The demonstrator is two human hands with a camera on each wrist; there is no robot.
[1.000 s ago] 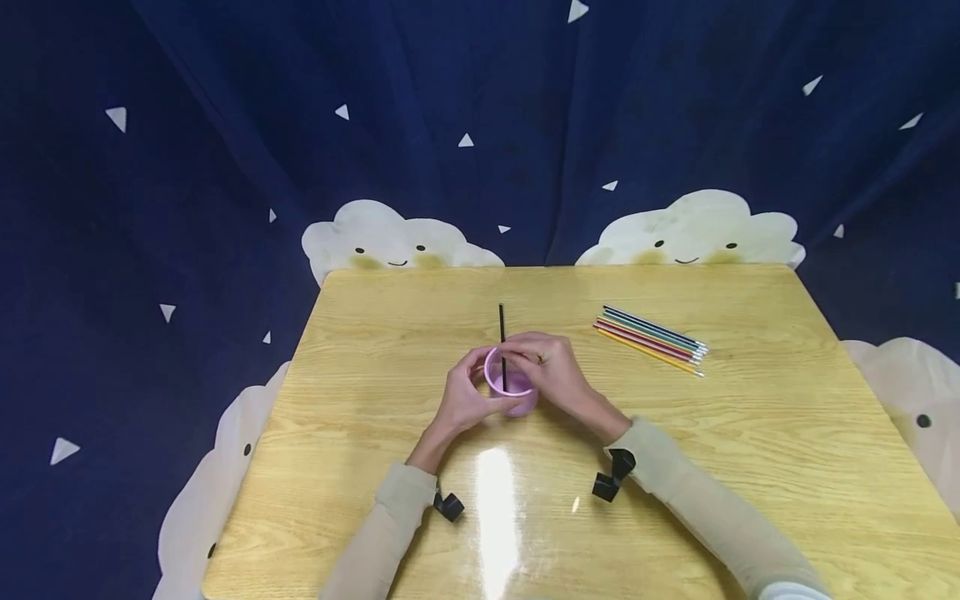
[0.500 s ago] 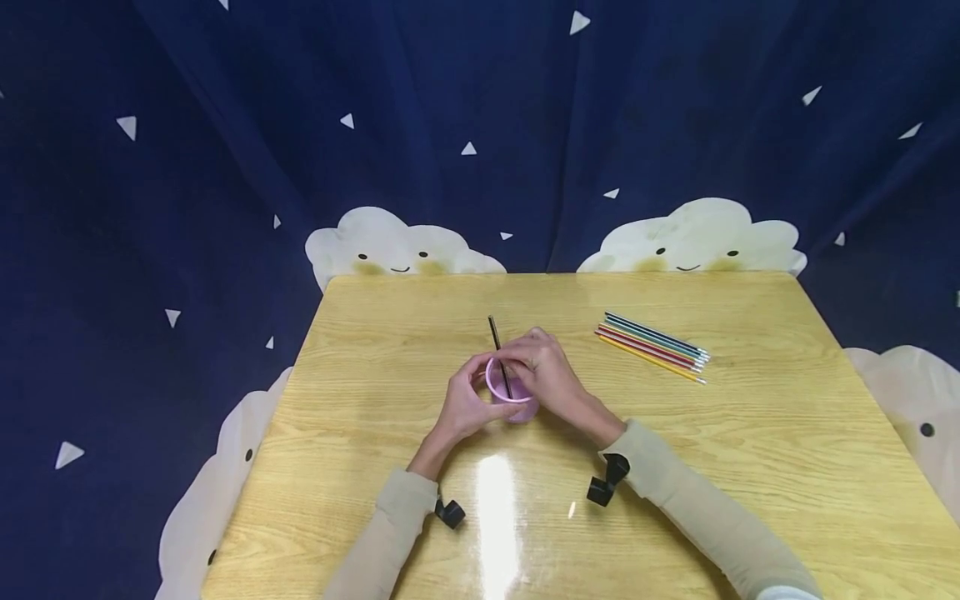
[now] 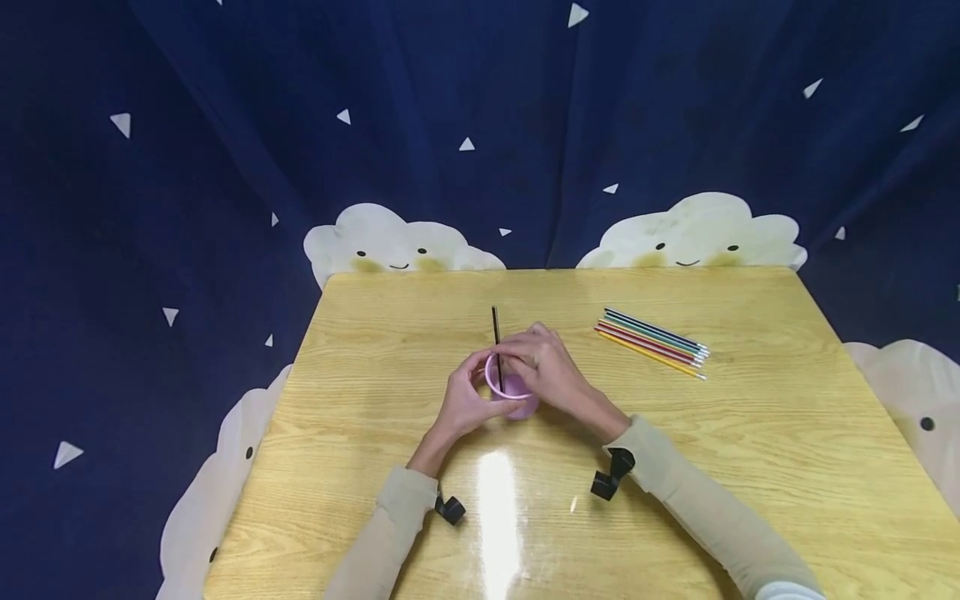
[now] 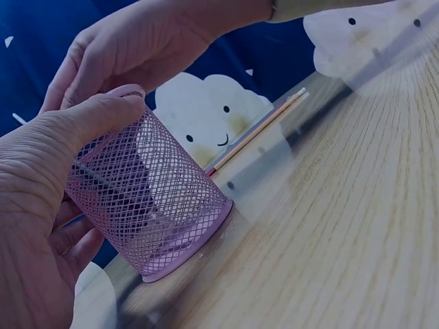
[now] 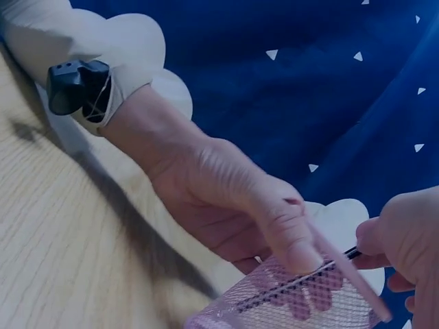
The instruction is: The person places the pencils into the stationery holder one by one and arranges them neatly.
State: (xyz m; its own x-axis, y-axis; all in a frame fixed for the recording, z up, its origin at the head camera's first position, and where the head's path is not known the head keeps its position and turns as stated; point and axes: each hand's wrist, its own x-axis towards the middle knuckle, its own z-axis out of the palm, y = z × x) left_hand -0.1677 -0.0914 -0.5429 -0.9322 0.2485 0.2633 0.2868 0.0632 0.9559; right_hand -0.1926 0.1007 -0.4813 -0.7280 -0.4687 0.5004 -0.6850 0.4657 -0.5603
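Note:
A pink mesh pencil cup (image 3: pixel 519 407) stands on the table. My left hand (image 3: pixel 462 402) grips it around the side, with the thumb by the rim in the left wrist view. One dark pencil (image 3: pixel 496 323) stands in the cup at a slight lean, its upper end rising well above the rim. My right hand (image 3: pixel 552 371) is at the mouth of the cup and pinches this pencil between thumb and fingers. Through the mesh (image 5: pixel 329 301) in the right wrist view, the pencil's lower part shows inside the cup.
Several coloured pencils (image 3: pixel 651 342) lie side by side on the wooden table (image 3: pixel 720 450), to the right of the hands. A dark blue curtain (image 3: pixel 480 75) with white triangles and clouds hangs behind the table. Each wrist carries a small black camera (image 3: pixel 613 475).
The pencil's upper end tipped left and is now a little more upright than half a second ago. The right hand shifted slightly with it; the left hand stays around the cup.

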